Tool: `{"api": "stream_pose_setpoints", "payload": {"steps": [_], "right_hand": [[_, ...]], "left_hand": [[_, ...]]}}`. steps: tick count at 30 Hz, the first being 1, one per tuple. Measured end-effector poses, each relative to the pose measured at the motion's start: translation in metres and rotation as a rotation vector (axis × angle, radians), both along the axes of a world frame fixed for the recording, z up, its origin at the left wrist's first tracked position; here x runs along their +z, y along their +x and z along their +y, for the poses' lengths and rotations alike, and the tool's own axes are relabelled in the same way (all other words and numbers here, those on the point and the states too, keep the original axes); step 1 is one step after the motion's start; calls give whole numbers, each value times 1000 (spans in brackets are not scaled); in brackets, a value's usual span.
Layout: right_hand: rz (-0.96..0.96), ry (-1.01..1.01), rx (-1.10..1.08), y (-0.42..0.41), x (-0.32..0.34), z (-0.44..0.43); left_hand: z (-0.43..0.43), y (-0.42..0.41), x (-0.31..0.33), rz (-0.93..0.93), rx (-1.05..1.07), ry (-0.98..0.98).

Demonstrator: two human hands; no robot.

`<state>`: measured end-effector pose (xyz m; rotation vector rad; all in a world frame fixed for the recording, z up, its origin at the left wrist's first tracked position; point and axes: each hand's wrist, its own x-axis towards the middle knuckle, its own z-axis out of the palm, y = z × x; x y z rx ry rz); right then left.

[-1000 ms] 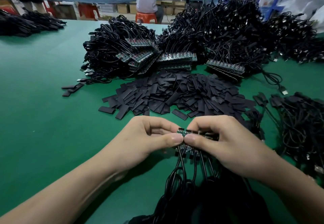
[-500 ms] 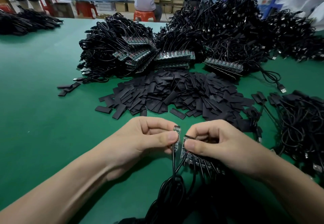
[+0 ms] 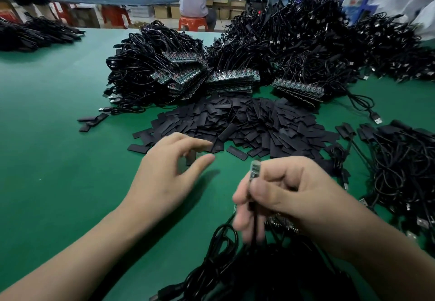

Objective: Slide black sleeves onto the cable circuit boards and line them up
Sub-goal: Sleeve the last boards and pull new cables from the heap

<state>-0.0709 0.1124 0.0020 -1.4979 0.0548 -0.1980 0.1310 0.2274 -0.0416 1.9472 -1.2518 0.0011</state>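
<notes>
The right hand [image 3: 289,197], lower right of centre above the green desk [image 3: 47,159], pinches a small green circuit board [image 3: 255,170] between thumb and forefinger and holds it upright. Only the board's top end shows above the fingers [image 3: 270,184], and motion blur smears it. Its thin black cable [image 3: 251,209] drops into a dark tangle of black cables [image 3: 259,270] cut off by the bottom edge. The lowest fingers of this hand are too blurred to read. Under the palm, a row of further circuit boards [image 3: 282,226] is mostly hidden.

The left hand [image 3: 169,176], left of centre, holds nothing. Its thumb and forefinger are spread apart and the other fingers are loosely curved. The tips are at the near edge of the heap of flat black rectangular sleeves [image 3: 247,126] in mid-frame (whether a fingertip touches a sleeve cannot be told).

Behind the heap, stacked black cable bundles with rows of bare boards [image 3: 186,77] fill the upper centre. At the right edge, a pile of cables with sleeved ends [image 3: 400,164] runs out of frame.
</notes>
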Motion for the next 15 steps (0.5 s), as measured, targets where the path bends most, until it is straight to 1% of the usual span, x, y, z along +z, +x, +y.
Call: {"api": "stream_pose_setpoints", "payload": {"steps": [1,2,4,5,6,7,8,9,10,11,12,14,15], "right_hand": [[-40,95,53,-3,2,-2],[-87,176,112,-6,4,-3],[-170,380,242,-5,9,-9],[-224,512,269,-3,14,-11],[-238,623,198,-5,24,-18],[-229,765,188,-7,31,-27],[-220,858,199,-9,36,-35],[-225,900,211,-12,36,-44],[-213,898,235,-14,37,-50],[-190,866,248,-17,36,-57],[-126,711,168,-23,37,-62],[47,163,-113,-28,35,-69],[144,-64,-235,-29,30,-70]], "left_hand": [[0,4,-3,-120,37,84],[0,6,-5,-177,54,153],[-1,8,-8,-234,69,225],[-1,9,-8,-253,70,237],[-1,9,-8,-269,72,236],[-2,9,-7,-282,75,226],[-1,9,-5,-288,86,217],[-1,9,-3,-289,101,209],[-1,9,-2,-293,116,201],[-1,10,-2,-295,132,195],[-1,9,-2,-295,147,192],[-2,10,-3,-293,173,198],[-2,11,-3,-285,179,202]]}}
